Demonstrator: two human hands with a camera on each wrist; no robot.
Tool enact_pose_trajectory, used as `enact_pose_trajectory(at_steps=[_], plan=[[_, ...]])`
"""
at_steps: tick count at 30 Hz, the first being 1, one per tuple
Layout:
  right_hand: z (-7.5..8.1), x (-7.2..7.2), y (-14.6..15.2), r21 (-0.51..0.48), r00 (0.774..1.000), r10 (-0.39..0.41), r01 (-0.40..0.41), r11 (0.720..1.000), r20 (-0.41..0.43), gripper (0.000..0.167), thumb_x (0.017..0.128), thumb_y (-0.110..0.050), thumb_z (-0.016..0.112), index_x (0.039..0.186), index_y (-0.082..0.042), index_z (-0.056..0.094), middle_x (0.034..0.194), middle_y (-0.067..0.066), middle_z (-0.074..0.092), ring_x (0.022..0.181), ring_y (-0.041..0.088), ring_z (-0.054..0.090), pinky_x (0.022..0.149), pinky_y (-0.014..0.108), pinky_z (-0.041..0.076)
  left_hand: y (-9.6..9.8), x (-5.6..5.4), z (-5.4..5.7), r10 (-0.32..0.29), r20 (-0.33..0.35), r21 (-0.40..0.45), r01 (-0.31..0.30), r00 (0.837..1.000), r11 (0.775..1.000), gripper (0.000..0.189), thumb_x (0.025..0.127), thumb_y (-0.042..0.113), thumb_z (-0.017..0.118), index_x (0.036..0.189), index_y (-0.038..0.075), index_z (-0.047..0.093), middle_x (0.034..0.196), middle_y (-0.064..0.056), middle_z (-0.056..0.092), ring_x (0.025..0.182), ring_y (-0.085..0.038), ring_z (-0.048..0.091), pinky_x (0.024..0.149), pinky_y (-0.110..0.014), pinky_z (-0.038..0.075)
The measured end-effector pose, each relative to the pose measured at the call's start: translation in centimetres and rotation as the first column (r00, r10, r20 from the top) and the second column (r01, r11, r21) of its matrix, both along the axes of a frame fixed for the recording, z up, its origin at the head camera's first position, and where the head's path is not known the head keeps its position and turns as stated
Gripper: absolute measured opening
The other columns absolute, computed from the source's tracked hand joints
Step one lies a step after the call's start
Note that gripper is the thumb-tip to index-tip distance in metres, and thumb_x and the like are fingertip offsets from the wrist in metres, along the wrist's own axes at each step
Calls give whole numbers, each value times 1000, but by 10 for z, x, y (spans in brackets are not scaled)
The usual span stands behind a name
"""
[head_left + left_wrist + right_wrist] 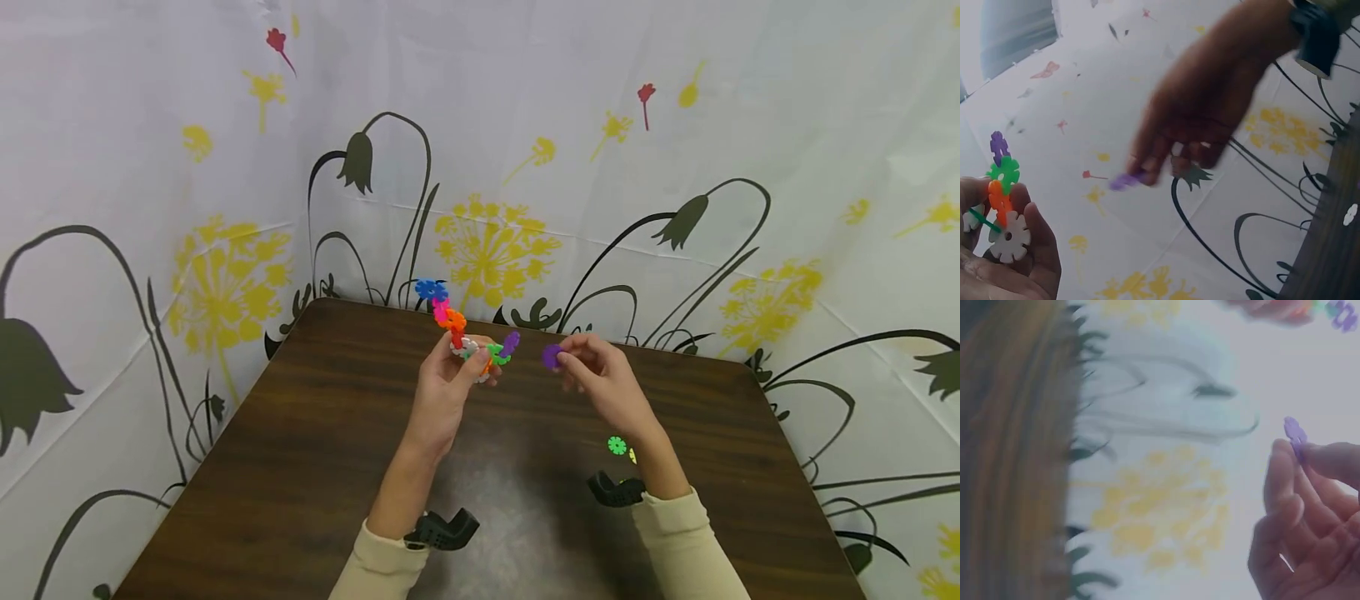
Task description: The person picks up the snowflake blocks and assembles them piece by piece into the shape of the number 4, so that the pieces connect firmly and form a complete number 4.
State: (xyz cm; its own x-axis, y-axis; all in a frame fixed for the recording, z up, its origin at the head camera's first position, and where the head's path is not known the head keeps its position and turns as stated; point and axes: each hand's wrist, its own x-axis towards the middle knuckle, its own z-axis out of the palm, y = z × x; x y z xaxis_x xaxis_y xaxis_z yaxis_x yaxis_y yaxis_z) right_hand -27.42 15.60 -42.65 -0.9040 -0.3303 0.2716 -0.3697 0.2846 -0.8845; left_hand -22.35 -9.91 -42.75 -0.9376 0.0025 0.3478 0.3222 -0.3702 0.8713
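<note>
My left hand (446, 387) holds a chain of interlocking plastic discs (450, 319), notched like snowflakes. From its far end run blue, pink, orange, red and white discs, then green and purple ones on the side toward the right hand. In the left wrist view, a white disc (1011, 237), an orange disc (1000, 201) and a green disc (1005, 173) show between the fingers, topped by purple. A loose purple disc (552, 357) is pinched between thumb and fingertips of my right hand (603, 379). A small gap separates it from the chain.
On the dark wooden table (315, 433), a green disc (617, 446) lies near the right forearm, with a yellow disc (632, 456) partly hidden behind that arm. A flower-printed white curtain (600, 192) hangs behind the table. Each wrist wears a black camera mount.
</note>
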Motion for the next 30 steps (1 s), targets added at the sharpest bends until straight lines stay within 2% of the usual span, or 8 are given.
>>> enact_pose_trajectory(at_steps=[4, 8, 11, 15, 22, 26, 30], plan=[[28, 15, -16, -49, 994, -4, -2, 999, -112, 15, 109, -18, 67, 121, -8, 68, 93, 1, 74, 70, 16, 66, 60, 25, 54, 0, 1, -2, -8, 39, 28, 6, 999, 1000, 15, 109, 6, 61, 124, 6, 60, 110, 2, 69, 87, -15, 66, 81, -26, 59], [47, 28, -30, -93, 972, -37, 15, 996, -230, 15, 107, -10, 67, 122, -6, 69, 95, 1, 74, 74, 15, 67, 64, 24, 57, 2, 1, -2, -15, 65, 35, 13, 998, 999, 19, 110, 7, 60, 127, 0, 58, 105, 2, 69, 87, -15, 65, 79, -24, 58], [56, 32, -39, -113, 952, -63, 30, 993, -301, 17, 105, -5, 68, 122, -5, 70, 100, 5, 75, 81, 14, 69, 70, 24, 59, 4, 1, -1, -19, 74, 21, 18, 997, 1000, 22, 110, 7, 60, 128, -4, 56, 101, 3, 68, 86, -15, 65, 77, -24, 58], [58, 33, -43, -91, 930, -100, 72, 993, -354, 16, 104, -3, 70, 120, -6, 71, 103, 7, 74, 89, 10, 69, 71, 21, 56, 7, 1, 1, -42, 82, -6, 43, 996, 999, 20, 110, 8, 60, 127, -2, 57, 99, 4, 68, 86, -14, 64, 76, -25, 57], [57, 35, -48, -82, 917, -130, 107, 991, -376, 16, 102, -4, 72, 118, -7, 73, 103, 7, 76, 91, 11, 69, 72, 21, 55, 5, 2, 1, -40, 88, -44, 44, 995, 998, 22, 110, 10, 60, 128, -2, 58, 98, 4, 68, 85, -12, 63, 75, -22, 55], [56, 37, -49, -90, 915, -133, 106, 990, -381, 20, 101, -3, 73, 121, -9, 74, 104, 8, 77, 91, 8, 70, 72, 20, 55, 6, 2, 1, -50, 85, -30, 53, 995, 998, 22, 110, 10, 60, 127, -4, 56, 98, 4, 66, 85, -11, 62, 74, -22, 54], [52, 37, -51, -79, 905, -129, 105, 991, -405, 23, 101, -3, 74, 123, -11, 74, 104, 7, 78, 90, 7, 69, 72, 19, 54, 7, 2, 2, -61, 84, 7, 60, 995, 998, 17, 111, 9, 58, 125, -1, 56, 96, 3, 65, 82, -11, 60, 73, -22, 54]])
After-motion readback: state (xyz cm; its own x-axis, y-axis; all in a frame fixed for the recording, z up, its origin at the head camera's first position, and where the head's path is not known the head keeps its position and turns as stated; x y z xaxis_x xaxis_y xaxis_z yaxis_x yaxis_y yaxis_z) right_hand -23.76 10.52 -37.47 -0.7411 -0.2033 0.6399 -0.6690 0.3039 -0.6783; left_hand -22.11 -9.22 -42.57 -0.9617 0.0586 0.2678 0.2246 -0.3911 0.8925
